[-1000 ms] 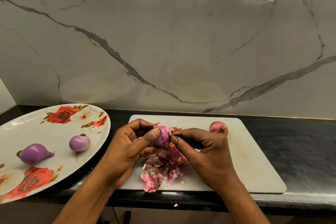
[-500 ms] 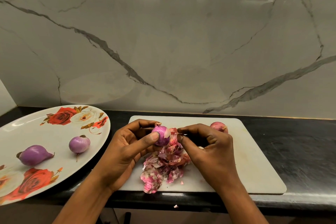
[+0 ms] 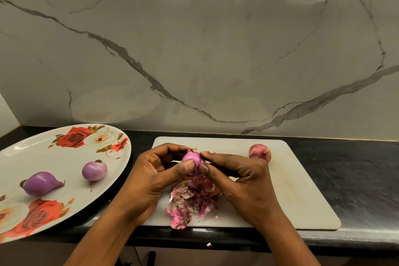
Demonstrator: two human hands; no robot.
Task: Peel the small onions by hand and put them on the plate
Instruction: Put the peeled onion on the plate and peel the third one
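Note:
A small pink-purple onion (image 3: 191, 157) sits between both hands above the white cutting board (image 3: 298, 192). My left hand (image 3: 155, 175) grips it with thumb and fingers. My right hand (image 3: 239, 179) pinches its right side with thumb and forefinger. Below the hands lies a heap of pink onion skins (image 3: 192, 203). An unpeeled reddish onion (image 3: 259, 152) rests at the board's far edge. On the rose-patterned white plate (image 3: 54, 157) at the left lie two peeled purple onions, one round (image 3: 94, 170) and one pointed (image 3: 41, 183).
The board and plate stand on a black counter (image 3: 356, 175) against a marble wall (image 3: 216, 49). A skin scrap (image 3: 209, 244) lies at the counter's front edge. The plate overhangs the counter at the left.
My right hand drew away a little to the right, then came back against the onion. The onion has turned slightly in my left hand. Plate and other onions have not moved.

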